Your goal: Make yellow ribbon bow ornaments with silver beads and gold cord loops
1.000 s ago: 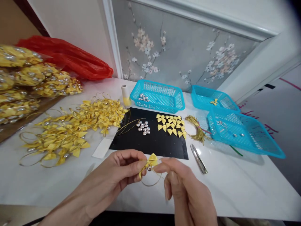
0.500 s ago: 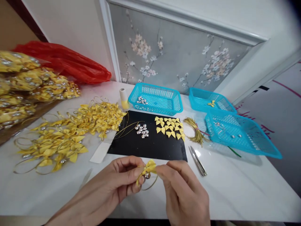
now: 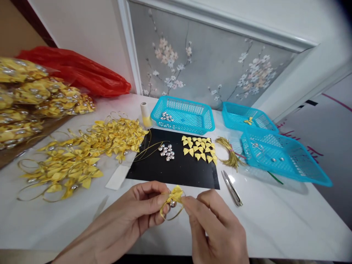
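Observation:
Between thumb and fingers, my left hand [image 3: 150, 205] pinches a yellow ribbon bow [image 3: 176, 193] by its left side. A small silver bell [image 3: 173, 203] hangs just under the bow's middle. Thin gold cord [image 3: 176, 216] curves in a loop below the bell. My right hand [image 3: 216, 223] is closed at the bow's right side, its thumb and forefinger pinching the cord; the exact grip is partly hidden. Beyond the hands, loose silver bells [image 3: 167, 152] and rows of yellow bows [image 3: 200, 148] lie on a black mat [image 3: 176, 176].
A heap of finished-looking bows [image 3: 82, 154] spreads at left, near bagged bows [image 3: 30, 99] and a red plastic bag [image 3: 79, 75]. Blue baskets [image 3: 207, 126] stand behind and at right. Tweezers [image 3: 232, 189], a gold cord bundle [image 3: 229, 154] and a thread spool [image 3: 145, 115] lie around the mat.
My right fingertips have shifted slightly down and away from the bow's right wing, showing more of it. The cord loop sits a little higher and rounder. My left hand keeps its pinch.

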The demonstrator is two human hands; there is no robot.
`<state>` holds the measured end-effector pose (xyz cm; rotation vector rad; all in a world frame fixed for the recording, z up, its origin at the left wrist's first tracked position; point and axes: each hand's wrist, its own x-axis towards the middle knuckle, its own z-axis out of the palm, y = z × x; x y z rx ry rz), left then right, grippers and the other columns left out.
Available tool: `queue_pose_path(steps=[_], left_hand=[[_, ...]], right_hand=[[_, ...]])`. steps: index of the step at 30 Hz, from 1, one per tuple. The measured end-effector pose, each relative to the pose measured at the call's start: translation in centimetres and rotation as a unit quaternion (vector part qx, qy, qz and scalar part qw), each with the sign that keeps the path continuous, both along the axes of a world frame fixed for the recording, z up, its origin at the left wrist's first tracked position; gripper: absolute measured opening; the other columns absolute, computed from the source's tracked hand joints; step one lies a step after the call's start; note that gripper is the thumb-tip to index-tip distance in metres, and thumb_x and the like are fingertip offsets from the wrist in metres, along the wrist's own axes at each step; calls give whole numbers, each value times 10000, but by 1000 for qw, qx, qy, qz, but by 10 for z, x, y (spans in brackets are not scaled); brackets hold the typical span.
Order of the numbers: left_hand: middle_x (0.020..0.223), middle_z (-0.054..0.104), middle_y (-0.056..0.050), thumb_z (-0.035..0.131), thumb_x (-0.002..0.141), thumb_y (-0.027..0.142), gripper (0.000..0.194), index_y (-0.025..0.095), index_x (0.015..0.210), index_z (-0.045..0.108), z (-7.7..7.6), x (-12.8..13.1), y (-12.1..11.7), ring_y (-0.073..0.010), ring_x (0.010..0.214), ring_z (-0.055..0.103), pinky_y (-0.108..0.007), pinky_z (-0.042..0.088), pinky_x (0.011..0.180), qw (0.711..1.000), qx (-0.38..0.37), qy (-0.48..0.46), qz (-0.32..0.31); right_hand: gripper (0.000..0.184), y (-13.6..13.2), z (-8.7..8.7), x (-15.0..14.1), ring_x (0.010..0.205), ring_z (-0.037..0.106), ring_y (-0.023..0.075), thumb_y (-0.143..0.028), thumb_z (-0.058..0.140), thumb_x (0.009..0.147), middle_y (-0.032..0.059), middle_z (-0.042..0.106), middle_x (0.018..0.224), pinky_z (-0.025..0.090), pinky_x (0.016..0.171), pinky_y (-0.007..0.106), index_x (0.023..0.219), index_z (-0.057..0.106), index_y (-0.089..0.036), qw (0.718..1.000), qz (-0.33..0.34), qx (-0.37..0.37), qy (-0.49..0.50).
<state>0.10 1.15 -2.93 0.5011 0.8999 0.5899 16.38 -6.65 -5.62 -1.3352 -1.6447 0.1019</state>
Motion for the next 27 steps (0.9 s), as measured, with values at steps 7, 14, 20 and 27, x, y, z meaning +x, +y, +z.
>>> queue_pose_path(steps=[7,14,20,27], left_hand=[[668,708,-4,933,566,169,212,149,695,765,0,0,-1,-78,565,625,-140,554,547,1000,-5,2,4],[670,692,6,884,652,150,137,147,715,763,-4,-2,-1,-59,541,605,-122,540,541,999,4,-32,-16],[673,688,6,905,617,152,174,147,706,756,-3,-2,-1,-71,570,623,-132,543,566,999,-22,-33,-32],[674,702,-5,880,674,183,140,160,712,747,-9,-2,0,-62,577,607,-113,497,554,996,15,-61,-58]], right_hand=[[311,0,1,0,566,490,129,-24,482,877,13,486,693,392,462,235,1063,681,-173,1000,-1,8,-3],[312,0,0,-4,574,474,132,-20,488,878,15,470,697,385,473,242,1072,684,-167,1000,3,4,14],[297,-2,-1,-8,604,504,144,-30,468,889,25,505,727,427,525,261,1037,665,-197,998,-4,-31,47],[251,-5,-1,-17,580,509,140,-75,458,917,17,494,733,414,525,266,1010,643,-215,995,-30,-62,75]])
